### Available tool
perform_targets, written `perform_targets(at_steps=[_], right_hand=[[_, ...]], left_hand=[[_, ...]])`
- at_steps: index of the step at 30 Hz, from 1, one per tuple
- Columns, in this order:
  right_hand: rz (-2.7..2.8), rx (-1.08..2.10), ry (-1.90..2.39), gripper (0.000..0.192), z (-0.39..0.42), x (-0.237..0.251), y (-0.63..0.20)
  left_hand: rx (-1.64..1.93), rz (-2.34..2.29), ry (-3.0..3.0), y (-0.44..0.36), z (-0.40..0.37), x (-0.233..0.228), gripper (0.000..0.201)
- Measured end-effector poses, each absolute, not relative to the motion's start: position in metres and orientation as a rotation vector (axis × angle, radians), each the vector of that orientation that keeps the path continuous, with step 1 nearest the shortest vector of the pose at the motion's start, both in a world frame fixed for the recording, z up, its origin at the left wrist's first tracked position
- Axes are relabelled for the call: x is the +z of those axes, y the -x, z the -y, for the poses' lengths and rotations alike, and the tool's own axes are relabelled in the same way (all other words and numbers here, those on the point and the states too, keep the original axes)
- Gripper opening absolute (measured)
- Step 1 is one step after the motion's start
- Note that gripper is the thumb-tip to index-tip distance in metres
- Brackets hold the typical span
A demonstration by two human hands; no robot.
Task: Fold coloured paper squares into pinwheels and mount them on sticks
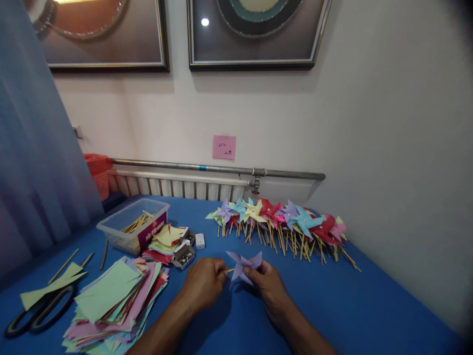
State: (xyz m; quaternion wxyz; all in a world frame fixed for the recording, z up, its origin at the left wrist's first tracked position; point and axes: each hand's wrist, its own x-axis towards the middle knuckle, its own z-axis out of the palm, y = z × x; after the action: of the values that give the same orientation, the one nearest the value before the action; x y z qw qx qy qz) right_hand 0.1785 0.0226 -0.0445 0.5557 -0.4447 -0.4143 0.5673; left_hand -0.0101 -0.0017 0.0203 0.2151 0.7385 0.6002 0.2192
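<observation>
A lilac paper pinwheel (241, 265) is held between my two hands above the blue table. My right hand (269, 286) pinches it at the middle, thumb on the front and fingers behind the paper. My left hand (207, 282) is closed round a thin wooden stick (230, 270), whose short visible end points at the pinwheel; the rest of the stick is hidden in the fist. Whether stick and paper are joined, I cannot tell. Beyond my hands lies a long row of finished-looking pinwheels (305, 222) in many colours, their sticks towards me.
Left of my hands are a stack of coloured paper (107, 291), black-handled scissors (51, 308), cut paper pieces (168, 239), a small box of metal pins (184, 257) and a clear plastic tub (120, 236) of sticks. A radiator and pipe (218, 169) run along the wall.
</observation>
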Motion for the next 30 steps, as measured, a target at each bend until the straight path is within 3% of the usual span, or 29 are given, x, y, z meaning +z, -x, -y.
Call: perform_targets(at_steps=[19,30], right_hand=[[1.002,1.247,0.992,0.04,-0.033,-0.06,-0.18],[0.997,1.328,0.976,0.039,-0.025,-0.045,-0.179]], left_hand=[[0.641,-1.643,-2.054,0.009,0.003,0.018,0.021],[0.652,-1.643,-2.041,0.008,0.003,0.019,0.021]])
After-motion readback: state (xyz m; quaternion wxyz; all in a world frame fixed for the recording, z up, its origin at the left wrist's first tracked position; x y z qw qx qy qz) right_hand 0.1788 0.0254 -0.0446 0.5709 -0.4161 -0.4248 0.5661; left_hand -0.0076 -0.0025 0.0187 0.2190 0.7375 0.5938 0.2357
